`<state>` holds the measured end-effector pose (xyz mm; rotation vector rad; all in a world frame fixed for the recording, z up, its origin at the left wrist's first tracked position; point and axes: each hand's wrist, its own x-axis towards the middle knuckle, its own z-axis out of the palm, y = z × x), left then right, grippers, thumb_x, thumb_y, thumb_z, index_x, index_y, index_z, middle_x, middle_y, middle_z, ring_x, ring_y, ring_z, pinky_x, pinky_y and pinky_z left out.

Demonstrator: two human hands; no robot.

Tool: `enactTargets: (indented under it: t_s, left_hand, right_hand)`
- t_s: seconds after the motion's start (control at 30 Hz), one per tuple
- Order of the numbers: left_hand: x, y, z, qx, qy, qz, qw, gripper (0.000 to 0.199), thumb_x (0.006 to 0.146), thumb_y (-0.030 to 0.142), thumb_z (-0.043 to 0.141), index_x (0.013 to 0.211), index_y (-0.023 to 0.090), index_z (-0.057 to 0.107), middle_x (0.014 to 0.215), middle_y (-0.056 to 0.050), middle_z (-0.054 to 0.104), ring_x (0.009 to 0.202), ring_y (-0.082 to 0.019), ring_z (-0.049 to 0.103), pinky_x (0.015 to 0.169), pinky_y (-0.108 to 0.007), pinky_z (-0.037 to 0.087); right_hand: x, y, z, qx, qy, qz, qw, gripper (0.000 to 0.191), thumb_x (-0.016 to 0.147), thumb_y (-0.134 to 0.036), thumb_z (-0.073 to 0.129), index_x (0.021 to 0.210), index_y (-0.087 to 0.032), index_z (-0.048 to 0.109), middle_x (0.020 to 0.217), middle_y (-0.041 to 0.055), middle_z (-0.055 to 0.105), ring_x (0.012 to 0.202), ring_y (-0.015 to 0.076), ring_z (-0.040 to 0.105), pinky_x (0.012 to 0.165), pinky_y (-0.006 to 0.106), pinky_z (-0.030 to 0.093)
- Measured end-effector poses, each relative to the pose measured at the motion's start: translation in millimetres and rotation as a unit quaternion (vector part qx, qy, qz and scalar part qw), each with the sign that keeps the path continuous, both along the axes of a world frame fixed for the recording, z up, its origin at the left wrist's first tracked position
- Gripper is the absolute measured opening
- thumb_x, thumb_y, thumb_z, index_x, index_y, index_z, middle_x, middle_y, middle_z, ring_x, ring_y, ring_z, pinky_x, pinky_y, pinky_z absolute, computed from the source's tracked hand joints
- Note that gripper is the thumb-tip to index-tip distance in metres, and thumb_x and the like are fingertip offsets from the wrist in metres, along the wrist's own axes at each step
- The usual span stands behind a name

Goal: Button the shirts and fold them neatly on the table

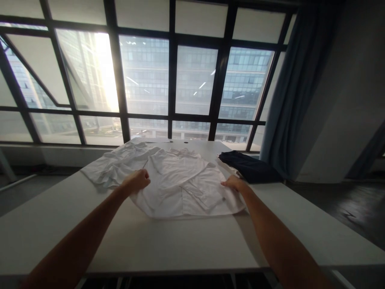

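Note:
A white long-sleeved shirt point(177, 192) lies spread on the white table point(168, 245), its hem towards me and its sleeves folded in across the body. My left hand point(136, 180) is closed on the shirt's left side, the fingers curled in. On the opposite side, my right hand point(234, 183) pinches the right edge between thumb and fingers. The fabric near both hands looks slightly raised from the tabletop. A second white garment point(118, 162), crumpled, lies to the left, just beyond my left hand.
A stack of folded dark navy clothing point(249, 166) sits on the table's right side, past my right hand. Large framed windows point(144, 76) rise behind the table, one pane tilted open at left. A blue curtain point(288, 100) hangs at right.

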<state>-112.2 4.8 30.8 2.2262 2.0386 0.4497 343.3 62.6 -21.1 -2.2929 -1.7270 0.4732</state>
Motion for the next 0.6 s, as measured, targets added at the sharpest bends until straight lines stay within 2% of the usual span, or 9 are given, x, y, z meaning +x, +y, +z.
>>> enactTargets:
  t_s: [0.1, 0.2, 0.27, 0.43, 0.6]
  left_hand:
    - [48.1, -14.6, -1.1, 0.054, 0.028, -0.089, 0.994, 0.03, 0.073, 0.022, 0.054, 0.101, 0.018, 0.066, 0.099, -0.011, 0.071, 0.096, -0.027, 0.065, 0.079, -0.034, 0.05]
    - [90.9, -24.8, -9.1, 0.043, 0.017, -0.168, 0.985, 0.028, 0.073, 0.016, 0.053, 0.098, 0.018, 0.067, 0.099, -0.009, 0.071, 0.096, -0.024, 0.065, 0.081, -0.032, 0.05]
    - [109.5, -26.8, -15.6, 0.04, 0.011, -0.204, 0.978, 0.028, 0.071, 0.013, 0.053, 0.095, 0.019, 0.067, 0.097, -0.008, 0.071, 0.094, -0.024, 0.065, 0.081, -0.031, 0.05]
    - [123.2, -23.5, -32.0, 0.013, -0.009, -0.261, 0.965, 0.03, 0.067, 0.011, 0.053, 0.092, 0.018, 0.068, 0.092, -0.007, 0.072, 0.088, -0.023, 0.066, 0.075, -0.029, 0.05]
    - [117.8, -28.8, -38.7, -0.009, -0.043, -0.267, 0.963, 0.027, 0.067, 0.01, 0.056, 0.09, 0.017, 0.068, 0.086, -0.006, 0.072, 0.082, -0.02, 0.067, 0.071, -0.026, 0.05]
  right_hand:
    - [-0.9, -3.1, 0.5, 0.0, -0.008, 0.009, 1.0, 0.041, 0.074, -0.046, 0.073, 0.09, -0.008, 0.072, 0.088, 0.0163, 0.071, 0.081, 0.0275, 0.069, 0.071, 0.033, 0.052]
    - [-0.5, -4.2, -0.7, 0.012, -0.026, 0.014, 0.999, 0.037, 0.075, -0.046, 0.071, 0.087, -0.01, 0.072, 0.094, 0.0162, 0.071, 0.086, 0.0272, 0.069, 0.074, 0.031, 0.051]
    - [0.9, -3.3, -2.1, 0.02, -0.03, 0.016, 0.999, 0.036, 0.075, -0.047, 0.071, 0.085, -0.012, 0.071, 0.096, 0.0157, 0.072, 0.089, 0.0277, 0.068, 0.074, 0.03, 0.051]
    - [3.2, -0.4, -4.0, 0.01, -0.038, 0.024, 0.999, 0.041, 0.075, -0.048, 0.07, 0.092, -0.011, 0.071, 0.103, 0.0167, 0.071, 0.094, 0.0284, 0.067, 0.079, 0.032, 0.05]
    - [0.3, -3.9, -0.5, 0.0, -0.039, 0.019, 0.999, 0.043, 0.08, -0.046, 0.066, 0.1, -0.009, 0.07, 0.111, 0.0187, 0.068, 0.099, 0.0281, 0.066, 0.083, 0.032, 0.049]
